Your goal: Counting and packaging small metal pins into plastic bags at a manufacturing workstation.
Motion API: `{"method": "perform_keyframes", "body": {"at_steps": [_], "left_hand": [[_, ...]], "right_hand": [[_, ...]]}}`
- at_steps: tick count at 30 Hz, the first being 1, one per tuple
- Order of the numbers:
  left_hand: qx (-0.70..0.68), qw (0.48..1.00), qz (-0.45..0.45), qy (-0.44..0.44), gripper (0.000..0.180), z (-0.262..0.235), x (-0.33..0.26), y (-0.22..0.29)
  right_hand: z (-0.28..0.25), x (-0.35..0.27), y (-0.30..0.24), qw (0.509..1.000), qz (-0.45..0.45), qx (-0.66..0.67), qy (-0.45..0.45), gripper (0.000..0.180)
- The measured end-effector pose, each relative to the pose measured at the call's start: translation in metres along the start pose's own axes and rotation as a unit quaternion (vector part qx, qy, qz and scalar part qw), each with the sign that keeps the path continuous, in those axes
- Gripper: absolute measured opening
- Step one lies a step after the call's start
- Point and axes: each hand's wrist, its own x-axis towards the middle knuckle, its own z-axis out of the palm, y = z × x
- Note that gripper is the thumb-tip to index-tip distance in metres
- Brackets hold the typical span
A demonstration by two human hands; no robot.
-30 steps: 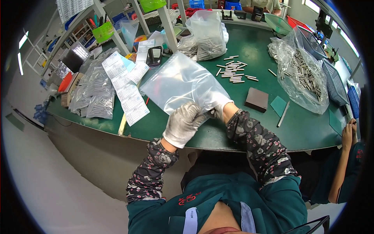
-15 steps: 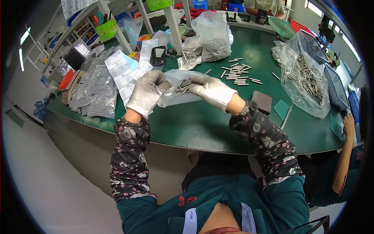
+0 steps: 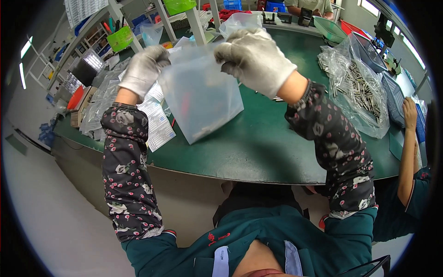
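A translucent plastic bag [image 3: 200, 99] hangs upright above the green table between my gloved hands. My left hand [image 3: 146, 69] is closed on its upper left corner. My right hand [image 3: 258, 60], also in a white glove, is curled closed at its upper right edge. A pale, blurred shape lies along the bag's bottom; the metal pins in it do not show clearly. Loose pins on the table are mostly hidden behind my right hand and wrist.
On the right, a large clear bag of metal pins [image 3: 362, 87] lies beside grey baskets [image 3: 394, 94]. Printed sheets [image 3: 157, 122] and filled bags [image 3: 99, 108] lie at left. A co-worker's hand [image 3: 410, 113] rests at the right edge; another person sits across the table.
Both hands have risen and moved slightly apart, lifting the bag off the table so that it hangs upright. My right glove now covers most of the loose pins.
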Motion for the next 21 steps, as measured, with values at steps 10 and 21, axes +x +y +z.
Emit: {"method": "perform_keyframes", "body": {"at_steps": [10, 21], "left_hand": [[0.205, 0.971, 0.053, 0.113, 0.011, 0.007, 0.031, 0.000], [-0.033, 0.949, -0.110, 0.294, 0.034, 0.033, -0.012, 0.034]], "right_hand": [[0.020, 0.020, 0.021, 0.995, 0.028, -0.097, -0.023, 0.012], [-0.027, -0.134, 0.026, 0.961, 0.244, -0.037, -0.126, 0.048]]}}
